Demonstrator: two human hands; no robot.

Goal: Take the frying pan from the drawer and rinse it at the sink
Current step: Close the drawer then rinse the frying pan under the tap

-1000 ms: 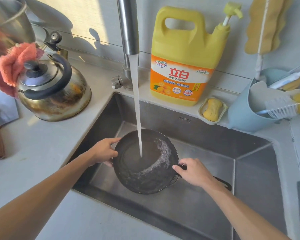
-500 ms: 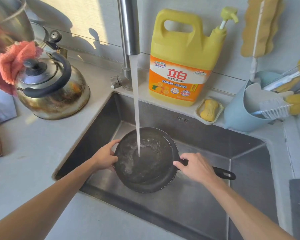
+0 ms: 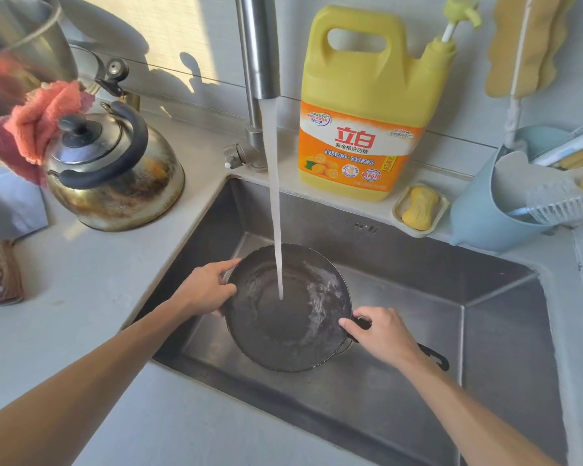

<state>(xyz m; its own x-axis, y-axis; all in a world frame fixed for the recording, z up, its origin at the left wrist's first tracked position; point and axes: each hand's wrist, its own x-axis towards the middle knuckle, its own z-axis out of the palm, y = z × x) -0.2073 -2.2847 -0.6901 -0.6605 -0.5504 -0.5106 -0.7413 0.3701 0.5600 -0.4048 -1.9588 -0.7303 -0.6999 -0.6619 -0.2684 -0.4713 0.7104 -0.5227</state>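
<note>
Frying pan (image 3: 276, 334) held low inside the sink (image 3: 435, 264), directly under the tap (image 3: 260, 45); the water stream (image 3: 274, 196) lands near the pan's middle and swirls in foamy arcs across its dark floor. The left hand (image 3: 204, 290) grasps the pan's left rim, thumb and fingers curled about the edge; the right hand (image 3: 381, 334) is wrapped round the handle (image 3: 433, 356) close to where it joins the pan. Whether the pan rests on the sink floor or hangs above it cannot be told. Likely hazards: the strong stream striking a shallow, nearly level pan may splash over the rim onto the counter (image 3: 64, 297) and the forearms; a wet rim gives the left hand poor purchase, so a sharp tilt to empty the pan could let it slip and knock against the steel; pooled water adds weight to any lift. Surroundings: a pale counter wraps round the sink's left and back, carrying a scorched kettle (image 3: 115, 173) with an orange cloth (image 3: 44, 112) beside it and a wooden-handled knife (image 3: 2, 270) near the left edge. Behind the sink stand a yellow detergent jug (image 3: 364, 105), a bar of soap (image 3: 419, 203) in its dish, and a blue tub (image 3: 475, 216) holding a brush (image 3: 552, 205). Sunlight falls on the tiled wall (image 3: 182, 28).
</note>
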